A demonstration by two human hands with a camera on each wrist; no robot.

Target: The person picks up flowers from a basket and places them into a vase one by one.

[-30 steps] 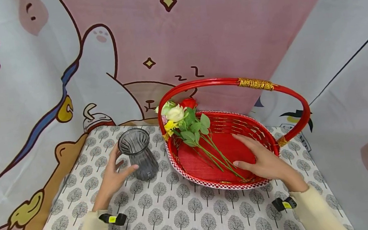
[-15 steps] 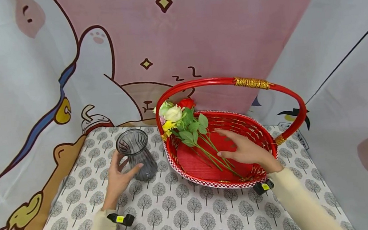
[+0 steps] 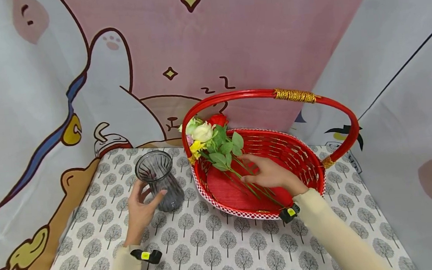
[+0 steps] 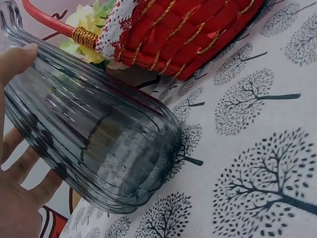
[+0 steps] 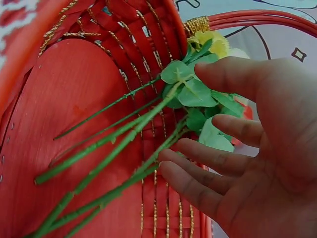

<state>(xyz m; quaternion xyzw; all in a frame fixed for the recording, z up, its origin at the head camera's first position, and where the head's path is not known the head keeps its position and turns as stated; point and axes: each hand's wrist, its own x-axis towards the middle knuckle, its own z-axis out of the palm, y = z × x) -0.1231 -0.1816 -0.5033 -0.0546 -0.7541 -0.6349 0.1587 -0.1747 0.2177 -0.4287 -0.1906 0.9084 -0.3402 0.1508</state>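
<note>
A grey, ribbed glass vase [image 3: 170, 194] with a flared rim stands on the table at left centre. My left hand [image 3: 139, 209] grips it around the narrow part, thumb on the near side and fingers behind, as the left wrist view [image 4: 22, 59] shows. Artificial flowers [image 3: 202, 133] in white, yellow, red and pale green lie across the red basket [image 3: 220, 186], heads over its left rim and green stems inside. Above the stems [image 5: 109, 163] reaches my right hand [image 3: 268, 173], fingers spread and slightly bent, fingertips right by the leaves, pinching nothing.
The basket's tall red handle [image 3: 251, 94], wrapped in gold cord, arches over the right hand and flowers. A tree-patterned cloth [image 3: 226, 254] covers the table. Cartoon-printed fabric [image 3: 249, 33] hangs close behind and at both sides.
My right hand has moved left across the basket, from its right side to the stems and leaves. The left hand has closed in a little around the vase, which stays standing.
</note>
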